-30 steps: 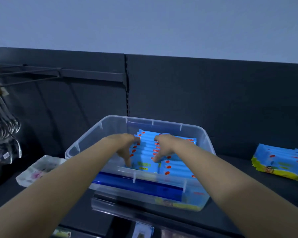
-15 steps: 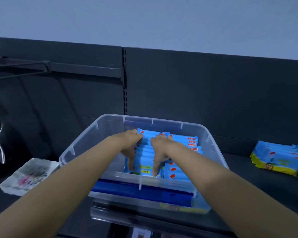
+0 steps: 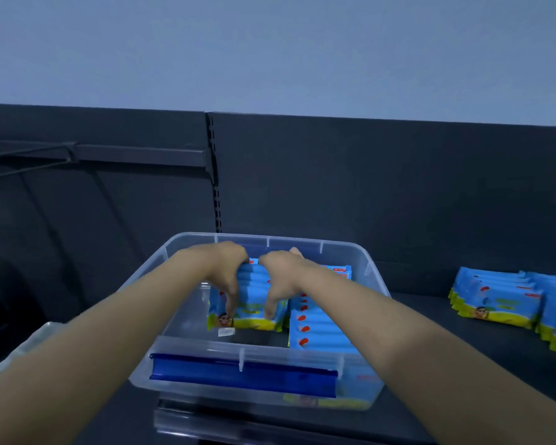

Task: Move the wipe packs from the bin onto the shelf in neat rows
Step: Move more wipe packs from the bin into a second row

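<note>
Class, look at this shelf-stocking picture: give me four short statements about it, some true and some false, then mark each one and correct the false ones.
1. The left hand and the right hand together grip a bundle of blue-and-yellow wipe packs over the clear plastic bin. True.
2. No other packs are left in the bin. False: a row of blue packs lies in its right side.
3. Blue wipe packs already sit on the dark shelf to the right of the bin. True.
4. The clip on the bin's near side is red. False: the long clip is blue.
</note>
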